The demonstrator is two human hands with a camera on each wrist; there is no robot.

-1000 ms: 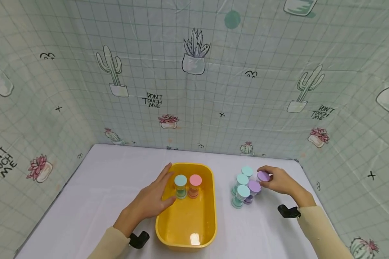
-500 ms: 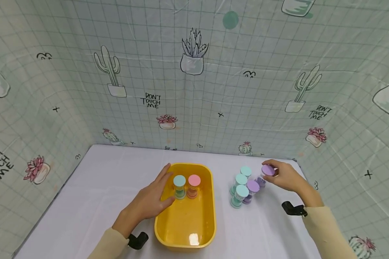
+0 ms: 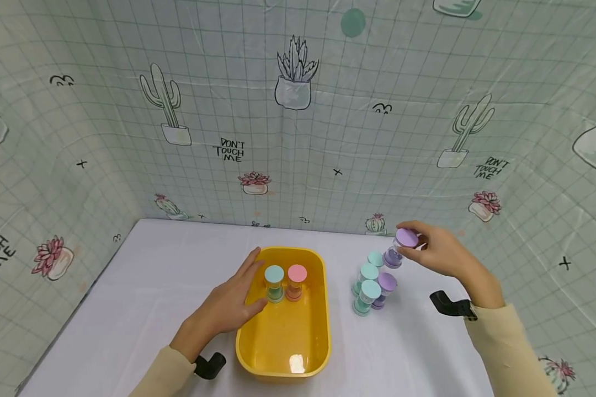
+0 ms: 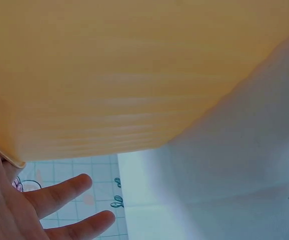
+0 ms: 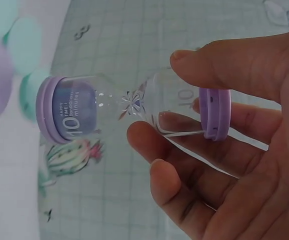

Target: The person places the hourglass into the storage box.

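My right hand (image 3: 439, 249) holds a purple-capped hourglass (image 3: 393, 257) by its upper end, thumb on one side and fingers on the other. In the right wrist view the clear hourglass (image 5: 87, 107) has purple sand at one end and "10 minutes" printed on it. My left hand (image 3: 230, 300) lies at the left rim of the yellow tub (image 3: 284, 336), fingers spread. The left wrist view shows the tub's outer wall (image 4: 109, 75) beside the left hand (image 4: 14, 210). Inside the tub stand a blue-capped hourglass (image 3: 274, 278) and a pink-capped hourglass (image 3: 296, 278).
Right of the tub, several teal-capped hourglasses (image 3: 370, 290) stand grouped on the white table (image 3: 179, 248), with another purple-capped hourglass (image 3: 387, 282) against them. A grid-patterned cloth (image 3: 203, 82) with cactus drawings surrounds the table at the back and sides.
My right hand has lifted the purple-capped hourglass from beside the group, first to the right, then up and back over the table. The left hand has stayed at the tub's rim.
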